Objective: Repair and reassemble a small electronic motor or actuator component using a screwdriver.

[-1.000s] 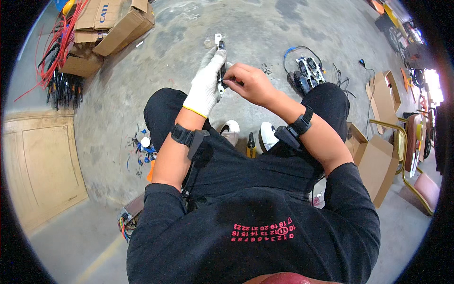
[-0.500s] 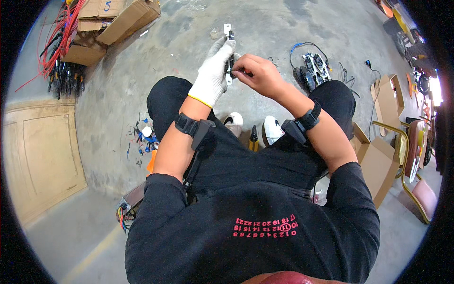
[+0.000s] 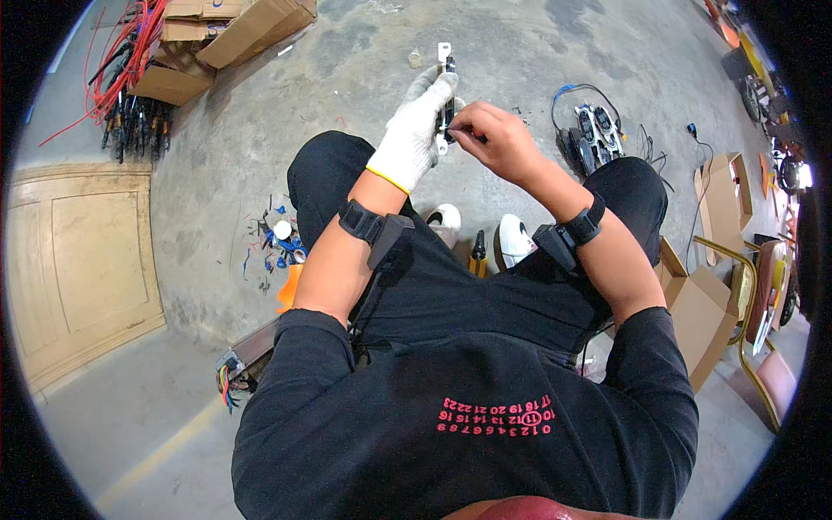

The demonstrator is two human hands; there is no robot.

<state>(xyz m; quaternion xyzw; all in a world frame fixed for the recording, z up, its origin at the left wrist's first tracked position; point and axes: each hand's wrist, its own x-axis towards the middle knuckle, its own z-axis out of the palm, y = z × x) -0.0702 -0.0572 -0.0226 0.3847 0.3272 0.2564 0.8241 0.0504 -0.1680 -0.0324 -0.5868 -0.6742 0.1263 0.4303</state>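
Note:
My left hand point(image 3: 414, 126), in a white knit glove with yellow cuff trim, grips a narrow black device point(image 3: 449, 68) with white metal tabs at both ends, held upright in the picture over the floor beyond my knees. My right hand point(image 3: 498, 139) is bare, with fingers curled and pinched at the right side of the device's lower part; what sits between its fingertips is too small to make out. Yellow-and-black pliers point(image 3: 477, 260) lie between my white shoes point(image 3: 517, 238).
Cardboard boxes point(image 3: 173, 82) and red cables point(image 3: 121, 48) are at upper left. A wired black-and-silver unit point(image 3: 589, 139) sits beyond my right knee. Wire scraps point(image 3: 276, 251) lie by my left knee, a cream panel point(image 3: 95, 269) farther left. Open boxes point(image 3: 702, 312) and a chair point(image 3: 776, 377) stand right.
The whole view has shifted, so my hands and the floor items sit further right in the picture. My left hand still grips the device, and my right fingers stay at its lower part.

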